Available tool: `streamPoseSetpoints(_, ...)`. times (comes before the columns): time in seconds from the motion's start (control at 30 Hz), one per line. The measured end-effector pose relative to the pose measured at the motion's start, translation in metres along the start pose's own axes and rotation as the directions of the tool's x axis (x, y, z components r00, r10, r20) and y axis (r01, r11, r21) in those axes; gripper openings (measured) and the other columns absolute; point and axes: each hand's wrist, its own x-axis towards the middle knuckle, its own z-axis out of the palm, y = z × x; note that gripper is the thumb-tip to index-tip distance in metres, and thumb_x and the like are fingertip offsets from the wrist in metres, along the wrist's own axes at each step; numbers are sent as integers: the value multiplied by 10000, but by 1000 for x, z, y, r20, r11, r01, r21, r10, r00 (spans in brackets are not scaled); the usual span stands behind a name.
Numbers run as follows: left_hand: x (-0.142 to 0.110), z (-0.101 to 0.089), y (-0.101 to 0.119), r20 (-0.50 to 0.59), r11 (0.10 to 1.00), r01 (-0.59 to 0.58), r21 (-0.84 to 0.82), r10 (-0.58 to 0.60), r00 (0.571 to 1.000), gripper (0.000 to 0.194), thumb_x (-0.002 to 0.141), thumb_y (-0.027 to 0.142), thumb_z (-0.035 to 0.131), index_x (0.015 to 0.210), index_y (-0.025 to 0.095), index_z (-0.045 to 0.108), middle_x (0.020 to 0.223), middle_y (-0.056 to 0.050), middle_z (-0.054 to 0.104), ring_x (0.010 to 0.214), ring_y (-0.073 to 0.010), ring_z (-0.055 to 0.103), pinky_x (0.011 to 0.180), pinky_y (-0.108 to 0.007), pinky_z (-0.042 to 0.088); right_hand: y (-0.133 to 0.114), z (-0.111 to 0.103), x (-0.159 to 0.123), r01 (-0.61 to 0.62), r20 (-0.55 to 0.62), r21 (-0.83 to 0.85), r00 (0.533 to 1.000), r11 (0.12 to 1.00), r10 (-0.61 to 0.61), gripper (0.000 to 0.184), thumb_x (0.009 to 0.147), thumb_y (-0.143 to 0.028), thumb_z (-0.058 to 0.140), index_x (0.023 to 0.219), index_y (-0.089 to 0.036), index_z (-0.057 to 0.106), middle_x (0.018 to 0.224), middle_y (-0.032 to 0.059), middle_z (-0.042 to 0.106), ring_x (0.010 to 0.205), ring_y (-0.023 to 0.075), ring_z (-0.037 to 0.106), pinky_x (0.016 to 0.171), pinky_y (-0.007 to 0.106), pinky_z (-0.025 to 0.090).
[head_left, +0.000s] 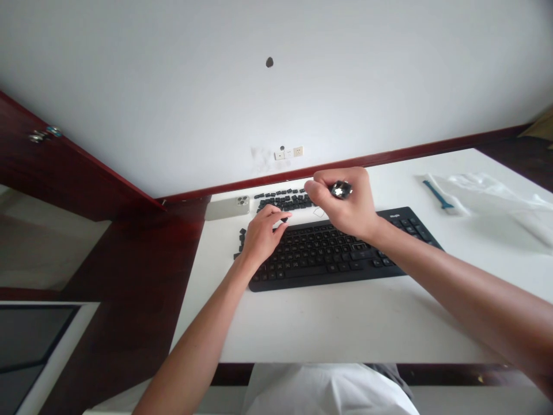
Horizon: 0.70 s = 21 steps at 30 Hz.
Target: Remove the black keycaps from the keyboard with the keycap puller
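Between the thumb and fingers of my left hand (263, 233) is a small black keycap (284, 219), held over the upper left part of the black keyboard (285, 282). My right hand (348, 204) is closed in a fist above the keyboard's back edge, around a tool with a dark, shiny end (341, 189); most of the tool is hidden in the fist. A thin wire outline (318, 212) shows just below that fist; I cannot tell whether it belongs to the tool. Behind the keyboard lie rows of loose black keycaps (287, 203).
A phone (227, 208) lies at the white table's (328, 323) back left. More loose keycaps (242, 236) are left of the keyboard. To the right are a blue brush (438, 195) and a clear plastic bag (496, 196). A wall (194, 86) stands behind.
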Motion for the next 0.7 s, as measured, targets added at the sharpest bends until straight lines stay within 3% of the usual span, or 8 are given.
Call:
streamPoseSetpoints(0.2, 5, -7, -7, -41, 991, 120, 66, -118, 992, 316, 945, 117, 652, 1213, 284, 678, 1117, 10, 716, 827, -137, 635, 766, -270, 518, -1, -1, 0, 27, 38, -29, 999, 999, -26, 423, 927, -181, 565, 581, -218, 324, 574, -44, 283, 577, 102, 261, 546, 294, 270)
streamPoseSetpoints(0.3, 7, -9, -11, -58, 979, 181, 94, -176, 983, 229, 922, 148, 685, 1120, 263, 670, 1086, 17, 747, 789, -150, 635, 777, -295, 517, -1, -2, 0, 47, 53, -44, 998, 998, -45, 423, 917, -176, 570, 583, -219, 315, 578, -47, 280, 581, 100, 260, 552, 291, 268)
streamPoseSetpoints(0.53, 7, -13, -20, 70, 975, 130, 182, -145, 987, 142, 925, 148, 688, 957, 272, 750, 1082, 22, 784, 1062, -221, 686, 981, -365, 496, -1, -4, 0, 44, 53, -65, 998, 997, -41, 406, 904, -167, 575, 586, -212, 325, 580, -47, 288, 589, 98, 267, 554, 287, 256)
streamPoseSetpoints(0.7, 12, -15, -25, 127, 969, 166, 183, -191, 973, 128, 914, 155, 707, 890, 261, 775, 983, 6, 792, 900, -204, 708, 823, -328, 520, 0, -5, 1, 43, 52, -57, 998, 997, -40, 410, 904, -183, 572, 581, -212, 321, 575, -48, 292, 586, 96, 272, 558, 289, 262)
